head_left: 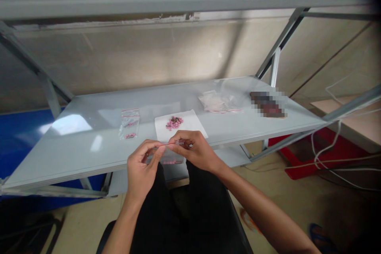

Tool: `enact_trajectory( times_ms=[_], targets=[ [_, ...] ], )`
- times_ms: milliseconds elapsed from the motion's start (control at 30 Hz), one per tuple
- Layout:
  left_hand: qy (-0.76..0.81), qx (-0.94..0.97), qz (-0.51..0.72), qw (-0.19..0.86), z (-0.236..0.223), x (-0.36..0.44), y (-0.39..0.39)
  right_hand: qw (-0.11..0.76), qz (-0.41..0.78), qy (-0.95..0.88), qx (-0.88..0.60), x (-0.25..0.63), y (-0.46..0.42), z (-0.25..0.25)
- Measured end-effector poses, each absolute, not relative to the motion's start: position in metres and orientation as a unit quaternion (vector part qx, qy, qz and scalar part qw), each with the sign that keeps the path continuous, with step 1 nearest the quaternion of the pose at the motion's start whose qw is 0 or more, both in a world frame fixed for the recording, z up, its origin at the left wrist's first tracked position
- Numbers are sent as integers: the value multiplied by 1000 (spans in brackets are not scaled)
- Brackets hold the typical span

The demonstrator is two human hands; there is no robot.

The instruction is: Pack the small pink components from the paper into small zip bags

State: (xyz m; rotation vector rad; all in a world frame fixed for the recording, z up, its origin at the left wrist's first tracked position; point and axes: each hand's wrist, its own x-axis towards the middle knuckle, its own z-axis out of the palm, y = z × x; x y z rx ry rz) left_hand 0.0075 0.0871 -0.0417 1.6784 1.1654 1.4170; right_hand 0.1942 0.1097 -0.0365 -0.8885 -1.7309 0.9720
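Observation:
My left hand (143,166) and my right hand (193,149) meet at the front edge of a grey metal shelf (89,147). Both pinch the top of a small clear zip bag (171,152) that hangs between them, with pink beads at its bottom. Just beyond my fingers lies a white sheet of paper (190,127) with a small heap of pink and dark beads (174,122) on it. Left of the paper rest two small clear bags (129,124) with red zip strips, each holding a few pink beads.
A pile of empty clear bags (218,102) lies at the back right of the shelf, beside a blurred dark object (268,104). White cables (336,158) and a red box (312,158) are on the floor to the right. A blue surface (18,135) is at left.

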Motion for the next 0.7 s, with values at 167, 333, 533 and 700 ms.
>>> enact_trajectory(
  times_ms=[167, 333, 533, 700],
  targets=[
    [443, 642, 538, 319, -40, 8, 87, 465, 388, -710, -359, 196, 110, -31],
    [444, 648, 534, 313, -38, 7, 86, 457, 383, -715, -364, 197, 110, -30],
    [440, 652, 531, 316, -38, 8, 85, 453, 370, -730, -354, 196, 106, -27],
    [443, 650, 535, 309, -38, 7, 85, 461, 364, -730, -350, 195, 106, -27]
  ],
)
